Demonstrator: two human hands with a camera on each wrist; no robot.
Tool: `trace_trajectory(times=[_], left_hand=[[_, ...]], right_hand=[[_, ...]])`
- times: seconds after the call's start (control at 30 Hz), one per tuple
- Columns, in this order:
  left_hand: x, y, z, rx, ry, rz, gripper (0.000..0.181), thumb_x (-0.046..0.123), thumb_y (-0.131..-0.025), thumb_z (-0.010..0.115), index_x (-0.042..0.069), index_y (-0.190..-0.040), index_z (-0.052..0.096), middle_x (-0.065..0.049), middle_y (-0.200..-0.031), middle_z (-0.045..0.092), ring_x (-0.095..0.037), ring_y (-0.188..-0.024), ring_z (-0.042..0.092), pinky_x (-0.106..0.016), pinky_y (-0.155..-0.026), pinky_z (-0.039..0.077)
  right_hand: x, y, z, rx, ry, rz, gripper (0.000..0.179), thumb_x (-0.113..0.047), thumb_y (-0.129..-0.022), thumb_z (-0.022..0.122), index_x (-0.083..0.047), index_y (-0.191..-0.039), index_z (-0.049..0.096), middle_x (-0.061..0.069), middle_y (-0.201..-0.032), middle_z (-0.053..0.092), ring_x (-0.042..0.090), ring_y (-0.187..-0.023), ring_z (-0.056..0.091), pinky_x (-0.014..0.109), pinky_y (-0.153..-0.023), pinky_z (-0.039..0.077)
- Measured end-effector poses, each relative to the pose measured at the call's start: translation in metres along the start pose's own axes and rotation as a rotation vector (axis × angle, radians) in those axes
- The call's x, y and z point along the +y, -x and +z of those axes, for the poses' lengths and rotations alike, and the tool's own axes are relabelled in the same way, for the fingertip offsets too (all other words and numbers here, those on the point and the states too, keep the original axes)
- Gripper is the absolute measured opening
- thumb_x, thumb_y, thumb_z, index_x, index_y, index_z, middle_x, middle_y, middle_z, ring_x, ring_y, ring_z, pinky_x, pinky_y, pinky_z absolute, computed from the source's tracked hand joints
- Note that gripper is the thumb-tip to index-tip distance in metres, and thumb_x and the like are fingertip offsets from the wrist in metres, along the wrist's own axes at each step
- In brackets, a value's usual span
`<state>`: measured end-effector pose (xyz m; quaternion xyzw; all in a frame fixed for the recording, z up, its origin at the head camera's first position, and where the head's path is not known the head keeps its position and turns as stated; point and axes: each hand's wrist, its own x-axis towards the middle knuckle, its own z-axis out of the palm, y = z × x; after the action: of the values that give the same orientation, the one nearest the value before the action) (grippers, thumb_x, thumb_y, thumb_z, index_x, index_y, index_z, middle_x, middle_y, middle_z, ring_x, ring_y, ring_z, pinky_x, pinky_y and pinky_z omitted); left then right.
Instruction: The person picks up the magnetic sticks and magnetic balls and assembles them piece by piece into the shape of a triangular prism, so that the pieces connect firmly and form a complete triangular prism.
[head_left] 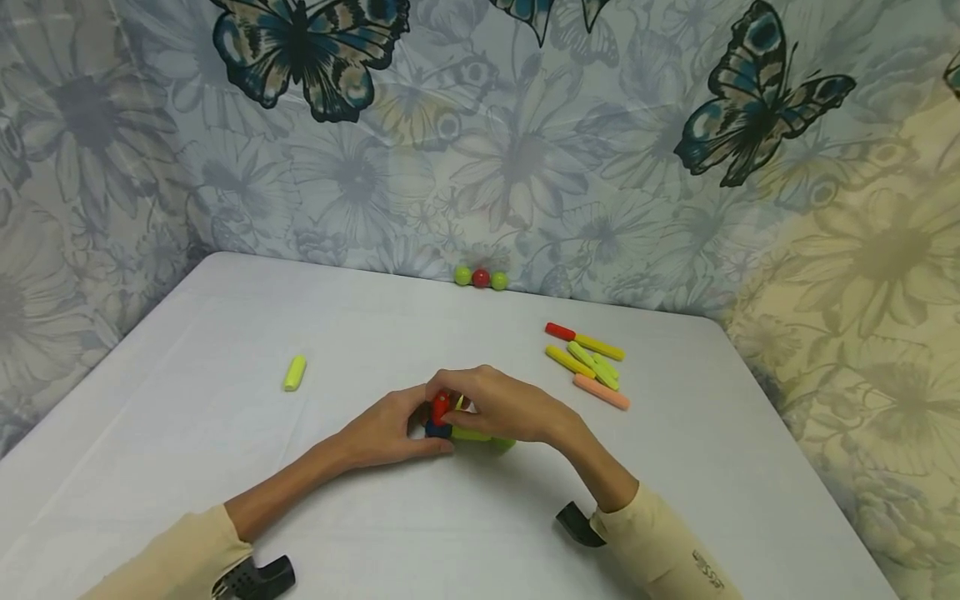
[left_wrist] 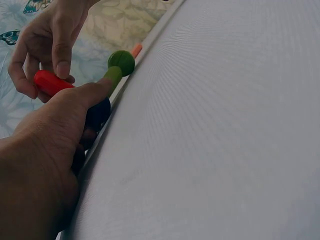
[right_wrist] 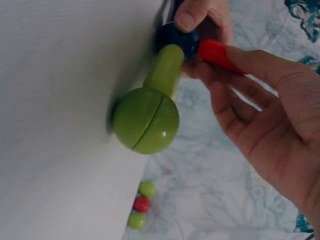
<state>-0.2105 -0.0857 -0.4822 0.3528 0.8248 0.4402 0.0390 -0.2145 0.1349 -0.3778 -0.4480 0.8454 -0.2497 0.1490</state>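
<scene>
Remotely, I watched the left hand (head_left: 386,429) grip a blue ball (right_wrist: 169,42), midway between the left and right edges of the white surface (head_left: 390,533). A green stick (right_wrist: 163,72) linked that ball to a green ball (right_wrist: 145,122). The right hand (head_left: 517,404) pinched a red stick (right_wrist: 214,52) between thumb and fingers, its end meeting the blue ball. A lime stick (head_left: 295,373) lay toward the left edge, more sticks (head_left: 582,358) clustered toward the right edge, and three balls (head_left: 481,278), green, red, green, lined the far edge.
</scene>
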Motion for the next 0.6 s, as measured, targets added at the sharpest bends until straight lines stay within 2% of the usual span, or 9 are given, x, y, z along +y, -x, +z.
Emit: trace_trajectory(times=[0.1, 0.2, 0.33, 0.43, 0.6], left_hand=[[0.001, 0.000, 0.000, 0.004, -0.008, 0.008, 0.050, 0.046, -0.091, 0.081, 0.031, -0.131, 0.056, 0.017, -0.108, 0.067, -0.003, -0.096, 0.063, -0.023, -0.091, 0.052], [0.002, -0.001, 0.001, 0.014, 0.032, 0.014, 0.052, 0.044, -0.091, 0.081, 0.031, -0.134, 0.055, 0.016, -0.106, 0.066, -0.004, -0.095, 0.063, -0.023, -0.089, 0.052], [0.002, -0.003, 0.001, 0.043, 0.062, 0.054, 0.033, 0.036, -0.095, 0.078, 0.027, -0.121, 0.060, 0.013, -0.099, 0.063, -0.008, -0.087, 0.060, -0.023, -0.079, 0.049], [0.002, -0.004, 0.000, 0.063, 0.032, 0.076, 0.018, 0.032, -0.096, 0.076, 0.026, -0.105, 0.061, 0.012, -0.093, 0.059, -0.010, -0.081, 0.055, -0.022, -0.071, 0.045], [0.001, -0.004, 0.000, 0.068, -0.010, 0.087, 0.015, 0.031, -0.096, 0.076, 0.028, -0.101, 0.062, 0.013, -0.093, 0.058, -0.007, -0.077, 0.052, -0.019, -0.066, 0.043]], right_hand=[[0.000, 0.002, -0.002, -0.008, -0.004, 0.011, 0.034, -0.007, -0.099, 0.070, -0.009, -0.131, 0.061, 0.001, -0.119, 0.074, 0.008, -0.103, 0.067, 0.025, -0.092, 0.058], [-0.001, 0.005, -0.006, -0.012, 0.004, 0.032, 0.037, -0.008, -0.099, 0.070, -0.010, -0.134, 0.059, 0.001, -0.120, 0.074, 0.010, -0.103, 0.068, 0.028, -0.092, 0.059], [0.001, 0.014, -0.020, 0.009, 0.026, 0.082, 0.038, -0.008, -0.100, 0.068, -0.011, -0.136, 0.058, 0.005, -0.118, 0.074, 0.014, -0.104, 0.070, 0.032, -0.093, 0.059], [0.006, 0.027, -0.038, 0.083, 0.082, 0.127, 0.036, -0.006, -0.099, 0.069, -0.011, -0.134, 0.060, 0.009, -0.118, 0.074, 0.017, -0.106, 0.071, 0.037, -0.094, 0.060], [0.025, 0.056, -0.069, 0.230, 0.191, 0.254, 0.031, -0.003, -0.097, 0.071, -0.006, -0.128, 0.064, 0.011, -0.116, 0.073, 0.025, -0.104, 0.072, 0.042, -0.090, 0.062]])
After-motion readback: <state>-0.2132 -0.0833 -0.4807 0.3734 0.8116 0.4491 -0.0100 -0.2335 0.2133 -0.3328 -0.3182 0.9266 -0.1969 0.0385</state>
